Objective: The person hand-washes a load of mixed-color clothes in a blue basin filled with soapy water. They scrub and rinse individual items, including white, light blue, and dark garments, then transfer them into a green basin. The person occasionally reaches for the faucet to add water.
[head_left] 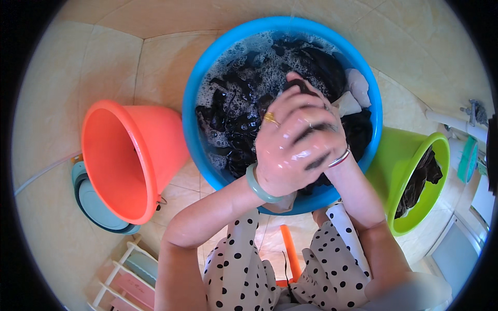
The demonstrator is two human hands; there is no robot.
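Note:
Over a large blue tub (189, 109) of sudsy water, my left hand (288, 153) and my right hand (337, 137) are pressed together. Dark wet cloth (300, 85) is squeezed between them and shows at the fingertips and through gaps in the fingers. Both hands are closed and shiny with water; the left covers much of the right. Black garments (241, 127) lie soaking among the bubbles below. White cloth (357, 85) pokes up by the tub's right rim. A green bangle circles my left wrist and a silver one my right.
Left of the tub, a coral bucket (168, 135) is tipped toward me, with grey-blue basins (101, 202) behind it. A lime-green bucket (391, 166) holding dark cloth (423, 181) stands at right. A white rack (116, 267) is at lower left. Tiled walls surround the tub.

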